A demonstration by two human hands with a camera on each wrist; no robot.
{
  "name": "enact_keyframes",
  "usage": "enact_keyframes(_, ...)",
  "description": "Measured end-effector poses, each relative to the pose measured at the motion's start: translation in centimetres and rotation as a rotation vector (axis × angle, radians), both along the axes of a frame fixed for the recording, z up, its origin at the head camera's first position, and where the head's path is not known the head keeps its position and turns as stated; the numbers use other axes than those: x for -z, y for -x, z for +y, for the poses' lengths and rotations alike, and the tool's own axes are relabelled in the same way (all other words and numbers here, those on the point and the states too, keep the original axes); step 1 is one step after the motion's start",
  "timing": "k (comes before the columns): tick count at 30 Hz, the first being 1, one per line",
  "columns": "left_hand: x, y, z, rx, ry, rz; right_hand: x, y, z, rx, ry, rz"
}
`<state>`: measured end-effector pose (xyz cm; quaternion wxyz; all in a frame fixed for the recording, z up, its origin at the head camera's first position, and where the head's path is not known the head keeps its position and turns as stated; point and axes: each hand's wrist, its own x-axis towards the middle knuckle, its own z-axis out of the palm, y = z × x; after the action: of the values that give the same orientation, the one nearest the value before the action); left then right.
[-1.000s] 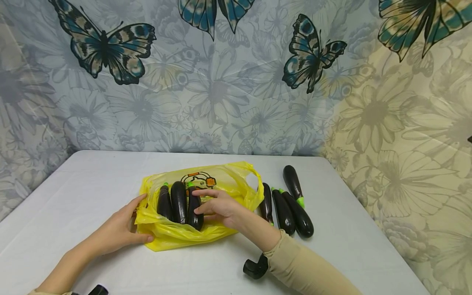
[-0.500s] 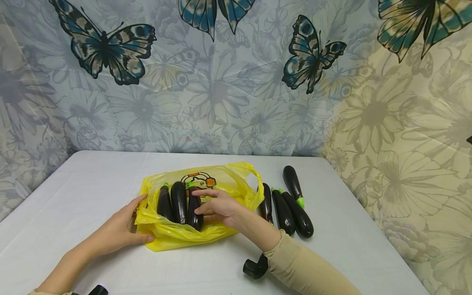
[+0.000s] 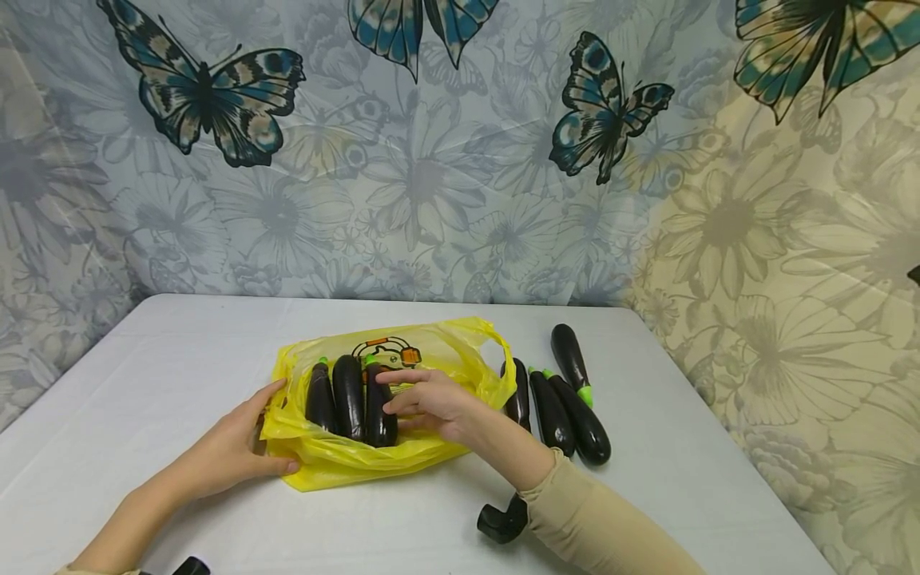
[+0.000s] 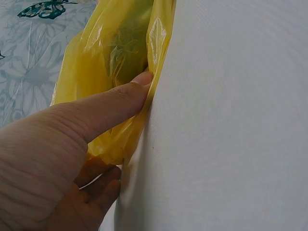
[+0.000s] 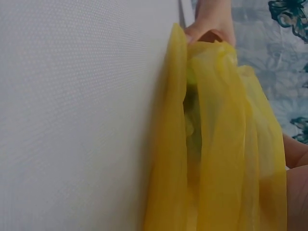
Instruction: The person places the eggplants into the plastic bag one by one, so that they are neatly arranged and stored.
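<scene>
A yellow plastic bag point(image 3: 453, 343) with a printed picture lies on the white table. Three dark eggplants sit side by side at its mouth: the left eggplant point(image 3: 320, 399), the middle eggplant point(image 3: 348, 399) and the right eggplant point(image 3: 377, 407). My left hand point(image 3: 223, 447) rests against the bag's left end, thumb and fingers spread apart. In the left wrist view the thumb point(image 4: 115, 103) lies along the yellow film. My right hand point(image 3: 431, 407) reaches over the bag, its loosely bent fingers beside the right eggplant. Whether the fingertips touch it is unclear.
Several more eggplants lie right of the bag, among them one set farther back point(image 3: 570, 355) and one at the right point(image 3: 580, 419). A black curved object point(image 3: 499, 523) shows below the right sleeve point(image 3: 604, 519). Butterfly-patterned cloth hangs behind the table point(image 3: 683, 479).
The right hand has shifted very slightly to the right, and the right eggplant stands a little straighter. The left hand has stayed in place.
</scene>
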<state>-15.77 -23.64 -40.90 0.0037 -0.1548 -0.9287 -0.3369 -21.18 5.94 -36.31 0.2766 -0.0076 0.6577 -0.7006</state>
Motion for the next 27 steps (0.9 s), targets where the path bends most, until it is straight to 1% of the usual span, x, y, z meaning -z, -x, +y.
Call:
enact_keyframes(7, -0.1, 0.0, 0.0, -0.003, 0.007, -0.004, -0.4, 0.1, 0.6, -0.042, 0.007, 0.025)
enact_keyframes(14, 0.0, 0.0, 0.0, -0.003, 0.009, -0.006, -1.6, -0.7, 1.8, -0.089, 0.052, 0.088)
enact_keyframes(18, 0.2, 0.0, 0.1, 0.001, 0.009, -0.005, -2.7, -1.5, 2.9, -0.116, 0.057, 0.137)
enact_keyframes(21, 0.2, 0.0, 0.0, -0.002, 0.008, -0.011, -3.8, -2.4, 4.1, -0.141, 0.046, 0.191)
enact_keyframes(24, 0.1, 0.1, 0.0, -0.003, 0.011, -0.014, -4.9, -3.3, 5.5, -0.159, 0.014, 0.259)
enact_keyframes(27, 0.1, 0.1, 0.0, -0.001, 0.014, -0.013, -5.7, -4.1, 7.2, -0.155, -0.035, 0.323)
